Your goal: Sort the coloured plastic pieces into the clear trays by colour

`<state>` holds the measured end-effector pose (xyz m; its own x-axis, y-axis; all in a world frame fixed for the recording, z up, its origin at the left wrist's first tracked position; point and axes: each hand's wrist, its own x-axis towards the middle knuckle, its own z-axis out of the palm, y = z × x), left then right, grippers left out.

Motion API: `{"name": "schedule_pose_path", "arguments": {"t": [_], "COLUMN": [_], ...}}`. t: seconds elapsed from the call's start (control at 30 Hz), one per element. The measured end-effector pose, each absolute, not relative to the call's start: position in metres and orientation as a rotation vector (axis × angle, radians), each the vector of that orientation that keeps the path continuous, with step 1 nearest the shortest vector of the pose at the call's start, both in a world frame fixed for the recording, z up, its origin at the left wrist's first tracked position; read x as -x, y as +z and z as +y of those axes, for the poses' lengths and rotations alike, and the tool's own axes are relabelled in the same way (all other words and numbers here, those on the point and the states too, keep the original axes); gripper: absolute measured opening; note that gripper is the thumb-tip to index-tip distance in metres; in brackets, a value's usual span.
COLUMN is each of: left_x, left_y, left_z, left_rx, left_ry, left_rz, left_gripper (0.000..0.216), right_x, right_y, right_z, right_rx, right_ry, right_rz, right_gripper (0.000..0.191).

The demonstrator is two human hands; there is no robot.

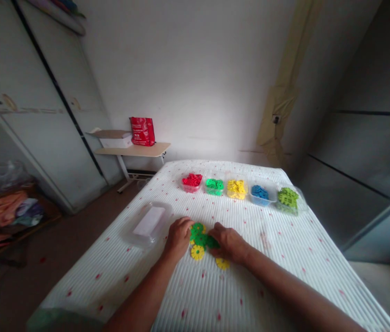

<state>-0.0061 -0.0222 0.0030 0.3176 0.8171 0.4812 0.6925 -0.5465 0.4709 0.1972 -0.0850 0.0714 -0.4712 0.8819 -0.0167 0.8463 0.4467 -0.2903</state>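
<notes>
In the head view, we look down on a white ribbed cover (250, 295) with small red spots, where our two hands stand a little apart with a small group of green notched discs (200, 238) between them, near the middle of the cover. Our left hand (180, 235) has its fingers curled at the left edge of the group, and our right hand (228, 241) reaches over its right end; we cannot tell how firmly either one grips. One yellow disc (197, 252) lies just on the near side of the group, and another yellow piece (222, 263) lies beneath the near side of our right hand. To the left, we see a clear plastic container (167, 209) with a pale rectangle (149, 221) in it. Farther off, five clear tubs run in a row from left to right, with red pieces (192, 180), bright green pieces (214, 184), yellow pieces (237, 188), blue pieces (260, 192) and lime pieces (288, 197). At the far left, a red bag (142, 131) stands beside a box (117, 141) on a small table (146, 150).
</notes>
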Motion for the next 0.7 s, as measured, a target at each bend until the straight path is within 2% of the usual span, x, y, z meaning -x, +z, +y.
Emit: {"name": "schedule_pose_path", "arguments": {"t": [0.5, 0.7], "left_x": [0.006, 0.006], "left_y": [0.004, 0.002], "left_z": [-0.024, -0.024], "left_rx": [-2.350, -2.331], "left_ry": [1.061, 1.075], "left_rz": [1.369, 1.386], "left_gripper": [0.038, 0.035], "right_x": [-0.217, -0.223], "right_y": [0.063, 0.060], "right_z": [-0.082, -0.084], "right_rx": [1.605, 1.661], "right_ry": [0.509, 0.407], "right_rz": [-2.410, -2.473], "right_gripper": [0.018, 0.015]}}
